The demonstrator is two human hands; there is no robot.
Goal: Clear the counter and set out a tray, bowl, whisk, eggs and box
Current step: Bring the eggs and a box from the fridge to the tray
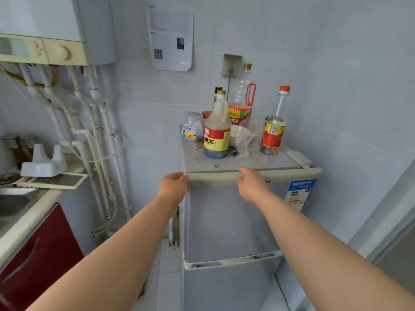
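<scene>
Hands both reach to the top front edge of the fridge (224, 221). L hand (174, 186) sits at the front-left corner, fingers (179, 176) fairly straight and held together, tips touching the end of the rim (213, 176); it holds nothing. R hand (251, 186) is further along the same front edge, approx mid-way, fingers (247, 171) bent down onto the rim w/ the thumb lower; can't tell if it really grips or just rests there. Bowl (239, 133), white, stands on the fridge top towards the back, well behind the R fingers and apart from both hands, btwn a big bottle w/ red-yellow label (216, 131) on its left & crumpled clear plastic (253, 140) on its right. Tall oil bottle w/ red handle (243, 102) stands at the back edge, a red-capped bottle (274, 131) near the back-right corner, a small jar (190, 129) by the left edge. Far left: worktop (33, 216) w/ sink (13, 203), red cupboard door (40, 254) below.
</scene>
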